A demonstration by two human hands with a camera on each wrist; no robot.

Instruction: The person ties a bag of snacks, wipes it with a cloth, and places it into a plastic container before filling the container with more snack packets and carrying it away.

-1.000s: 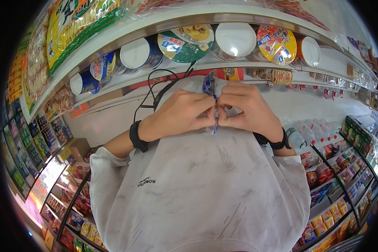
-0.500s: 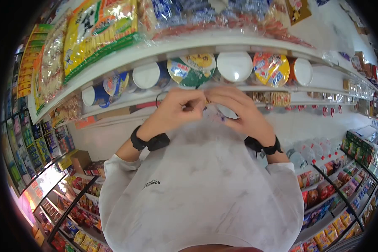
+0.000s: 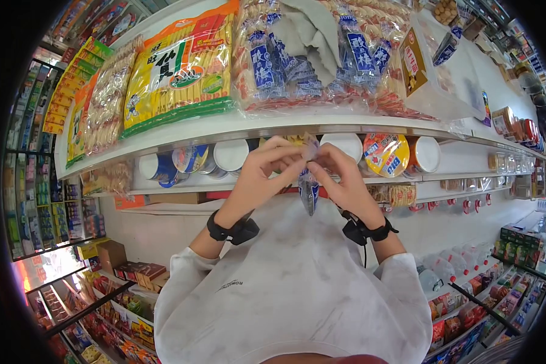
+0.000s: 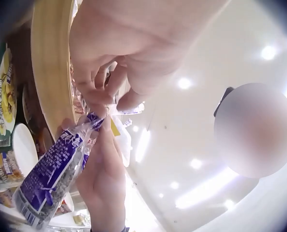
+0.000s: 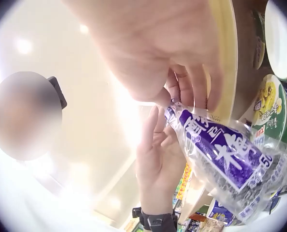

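A small clear bag with a purple label (image 3: 309, 193) and dark bits inside hangs below both hands in the head view. Its twisted neck lies between the fingertips. My right hand (image 3: 344, 182) pinches the neck with thumb and fingers. From the other side, the curled fingers of my left hand (image 3: 271, 173) pinch the top end. In the left wrist view the bag (image 4: 51, 179) slants down and away from the left hand (image 4: 133, 38). The right wrist view shows the label large on the bag (image 5: 225, 154), just under the right hand (image 5: 158, 43).
Ahead stands a shelf edge (image 3: 273, 128). On its upper board lie a yellow snack pack (image 3: 182, 67), similar purple-labelled bags (image 3: 264, 64) and a clear plastic tub (image 3: 452, 88). Instant noodle tubs (image 3: 386, 155) line the board beneath. Capped water jugs (image 3: 455, 264) stand lower right.
The head view has tilted up, showing more of the upper shelf. The hands loosened, shifted grip and closed on the bag's neck again. The bag now hangs below the hands instead of standing up between them.
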